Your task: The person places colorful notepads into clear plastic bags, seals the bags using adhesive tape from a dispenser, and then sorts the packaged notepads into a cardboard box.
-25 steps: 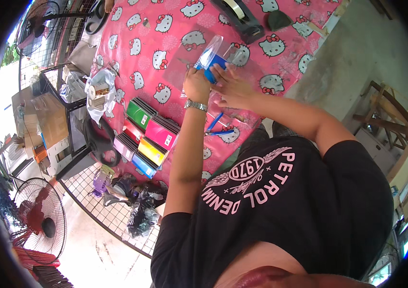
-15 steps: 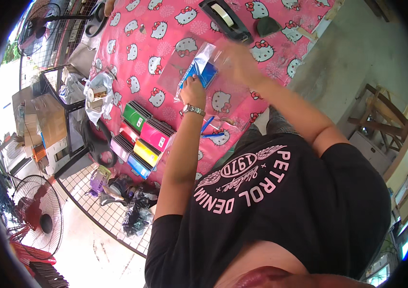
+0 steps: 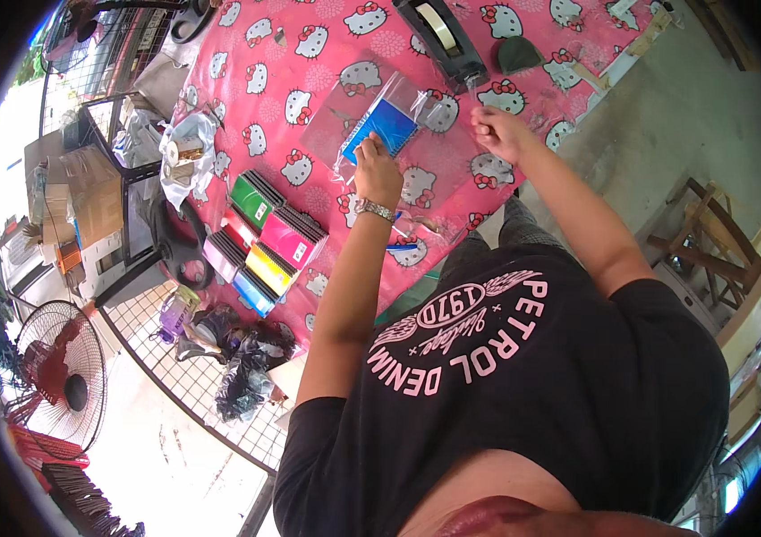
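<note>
The notebook (image 3: 389, 125) is rectangular, its blue cover carrying lighter blue streaks and white lettering along one edge. It lies slanted on the pink patterned tabletop (image 3: 268, 107), clear plastic film (image 3: 397, 88) around it. Left hand (image 3: 378, 176): fingertips rest on the cover, grip unclosed. Right hand (image 3: 499, 135): grip narrow, fingers curled near the tape dispenser (image 3: 438, 43); whether it pinches tape cannot be determined.

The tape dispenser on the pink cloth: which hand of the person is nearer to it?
The right hand. It is just below the lower end of the tape dispenser in the picture; the left hand is farther down-left, on the blue notebook.
</note>
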Available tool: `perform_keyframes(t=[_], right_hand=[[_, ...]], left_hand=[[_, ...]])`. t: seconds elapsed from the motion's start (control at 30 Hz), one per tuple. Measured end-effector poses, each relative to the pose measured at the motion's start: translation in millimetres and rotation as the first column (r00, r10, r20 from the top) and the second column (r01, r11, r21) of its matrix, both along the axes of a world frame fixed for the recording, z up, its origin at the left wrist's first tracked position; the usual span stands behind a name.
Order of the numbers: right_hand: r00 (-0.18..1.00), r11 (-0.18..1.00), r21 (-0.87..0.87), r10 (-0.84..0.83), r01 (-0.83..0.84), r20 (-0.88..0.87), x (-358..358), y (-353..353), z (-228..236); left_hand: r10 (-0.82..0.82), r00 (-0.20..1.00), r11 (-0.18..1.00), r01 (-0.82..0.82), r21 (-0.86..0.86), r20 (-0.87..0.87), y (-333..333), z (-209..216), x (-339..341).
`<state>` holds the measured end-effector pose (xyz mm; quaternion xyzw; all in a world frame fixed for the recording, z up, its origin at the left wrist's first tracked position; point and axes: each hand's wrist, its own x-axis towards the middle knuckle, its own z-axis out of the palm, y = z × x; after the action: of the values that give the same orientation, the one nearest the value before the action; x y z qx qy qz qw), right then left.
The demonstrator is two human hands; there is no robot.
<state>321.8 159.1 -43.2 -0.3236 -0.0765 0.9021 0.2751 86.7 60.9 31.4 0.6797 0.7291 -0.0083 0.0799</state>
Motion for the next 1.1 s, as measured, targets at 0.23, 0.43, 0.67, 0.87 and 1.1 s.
perform_keyframes(t=[0.23, 0.43, 0.67, 0.87, 1.1], right_hand=[[0.739, 0.498, 0.55, 0.507, -0.671, 0.443, -122, 29, 92], [0.346, -0.521, 0.253, -0.089, -0.815, 0.934, -168, 67, 71], [0.234, -0.407, 0.119, -0.245, -0.906, 0.941, -164, 53, 83], [0.303, 0.133, 0.404, -0.462, -0.905, 0.833, -115, 24, 78], [0.843, 0.966, 0.106, 0.149, -0.236, 0.517, -141, -102, 64]], left_hand=[[0.063, 0.997, 0.99, -0.069, 0.122, 0.052, -16, -19, -10], [0.064, 0.995, 0.973, -0.08, 0.215, 0.08, -19, -21, -9], [0.189, 0.963, 0.967, -0.216, 0.134, 0.19, -23, -6, -4], [0.021, 0.976, 0.995, -0.042, 0.093, 0.218, -51, -1, -18], [0.329, 0.726, 0.944, -0.266, -0.195, 0.603, 17, -6, -119]])
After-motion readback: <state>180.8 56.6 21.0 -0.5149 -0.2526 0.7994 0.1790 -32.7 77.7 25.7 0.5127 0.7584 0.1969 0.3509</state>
